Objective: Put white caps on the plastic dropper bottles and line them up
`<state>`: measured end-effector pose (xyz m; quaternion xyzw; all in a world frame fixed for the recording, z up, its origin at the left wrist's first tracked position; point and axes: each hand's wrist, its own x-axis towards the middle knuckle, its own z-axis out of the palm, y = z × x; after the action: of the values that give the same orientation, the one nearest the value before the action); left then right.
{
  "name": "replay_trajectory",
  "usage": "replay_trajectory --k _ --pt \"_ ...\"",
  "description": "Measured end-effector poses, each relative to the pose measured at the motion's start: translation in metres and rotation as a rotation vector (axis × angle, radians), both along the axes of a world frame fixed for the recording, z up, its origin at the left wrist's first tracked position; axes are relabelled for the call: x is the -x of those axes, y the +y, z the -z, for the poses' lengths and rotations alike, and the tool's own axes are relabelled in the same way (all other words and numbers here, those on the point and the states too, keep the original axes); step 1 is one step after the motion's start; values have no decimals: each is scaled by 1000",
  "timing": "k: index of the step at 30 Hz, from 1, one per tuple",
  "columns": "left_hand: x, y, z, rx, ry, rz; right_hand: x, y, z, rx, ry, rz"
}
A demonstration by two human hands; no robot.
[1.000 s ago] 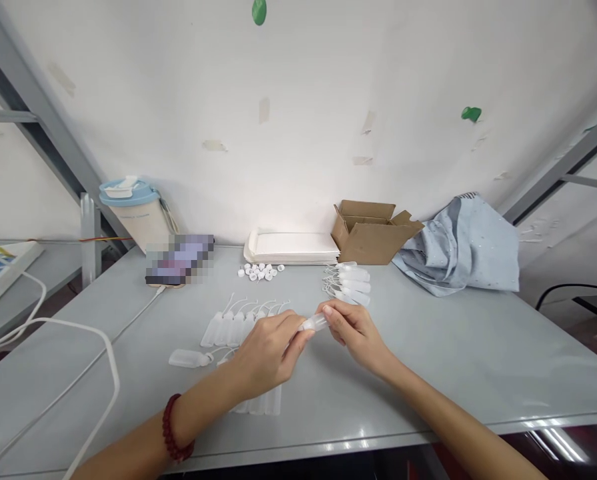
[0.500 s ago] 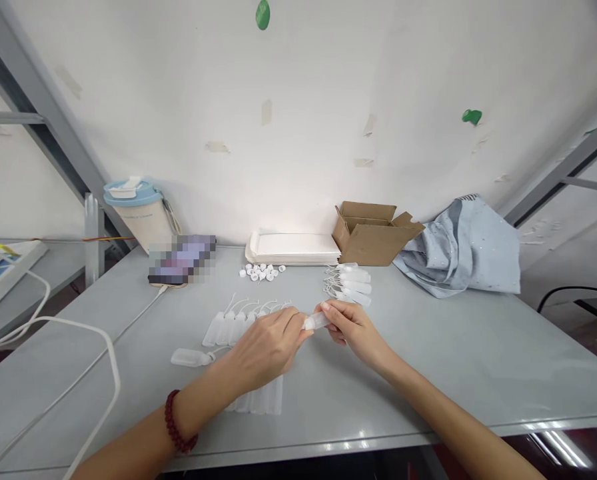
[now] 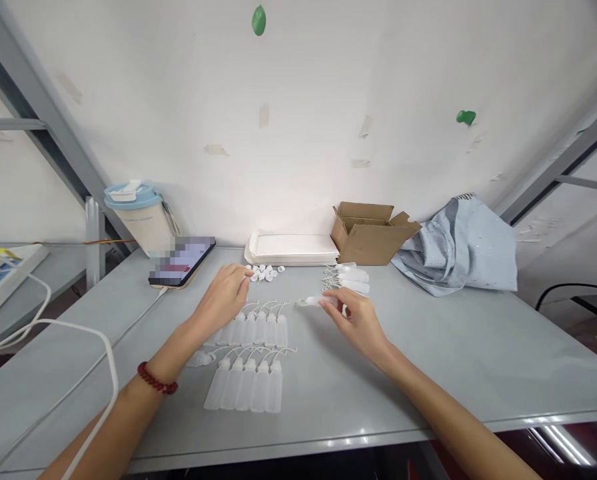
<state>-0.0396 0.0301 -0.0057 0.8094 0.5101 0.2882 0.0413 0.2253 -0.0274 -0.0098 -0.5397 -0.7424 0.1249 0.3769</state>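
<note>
Okay, so we're using the open cardboard box point(image 3: 376, 241) at the back of the grey tabletop point(image 3: 408, 333) as our landmark. Our right hand point(image 3: 357, 319) is in front of the box, and we've got a small translucent bottle point(image 3: 314, 301) pinched between thumb and fingers, its narrow end pointing left; we can't tell if it touches the tabletop. Our left hand point(image 3: 222, 293) is off to the left of the box, fingertips right at the pile of white caps point(image 3: 264, 273), but we honestly can't tell if it's gripping one. The bead bracelet point(image 3: 157, 380) is on that wrist. Further forward and left of the box we see a front row of bottles point(image 3: 246, 387) and a back row of bottles point(image 3: 260, 330), that one partly blocked by our left arm, all with thin stringy bits at the necks. Another bunch of bottles point(image 3: 354, 283) lies just in front of the box. The white stack point(image 3: 294, 247) sits right beside it on the left, and the pale blue cloth point(image 3: 466, 250) is bunched up on its right.
</note>
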Motion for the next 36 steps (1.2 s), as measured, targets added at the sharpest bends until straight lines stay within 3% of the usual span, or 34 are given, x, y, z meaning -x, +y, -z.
replay_trajectory --k 12,26,36 --pt "27 38 16 79 120 -290 -6 6 3 -91 -374 203" --pt "26 45 18 175 153 -247 -2 3 -5 133 -687 258" --pt "19 28 1 91 98 -306 -3 1 -1 99 -697 281"
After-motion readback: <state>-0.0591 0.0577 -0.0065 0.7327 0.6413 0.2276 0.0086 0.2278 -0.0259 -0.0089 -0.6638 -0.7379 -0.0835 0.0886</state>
